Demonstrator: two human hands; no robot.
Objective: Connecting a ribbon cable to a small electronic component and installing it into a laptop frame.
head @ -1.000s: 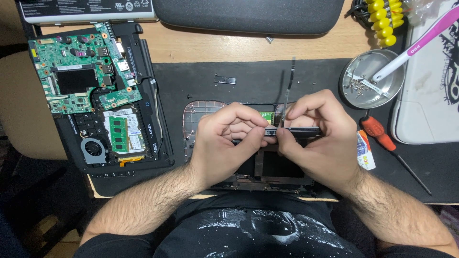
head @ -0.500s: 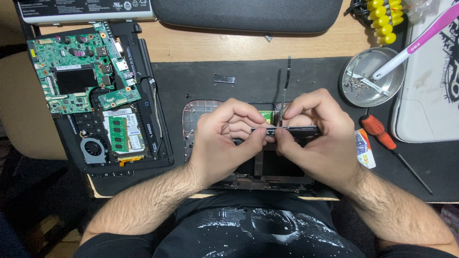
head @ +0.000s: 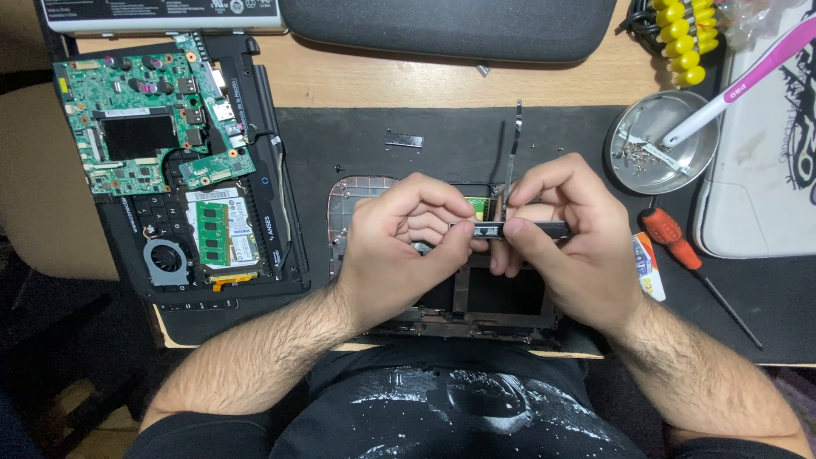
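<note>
Head view: both hands pinch a thin dark strip (head: 510, 228) over the opened laptop shell (head: 501, 293), left hand (head: 399, 246) and right hand (head: 569, 246) each closed on it, right of the green circuit board (head: 140, 119)

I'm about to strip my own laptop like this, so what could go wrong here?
Both hands, left hand and right hand, pinch a small dark bar-shaped part above the open laptop casing; a slip could drop or bend it. The thin metal strip rising beside the fingers might get kinked. Loose screws in the round metal dish could spill if the right forearm knocks it.
</note>
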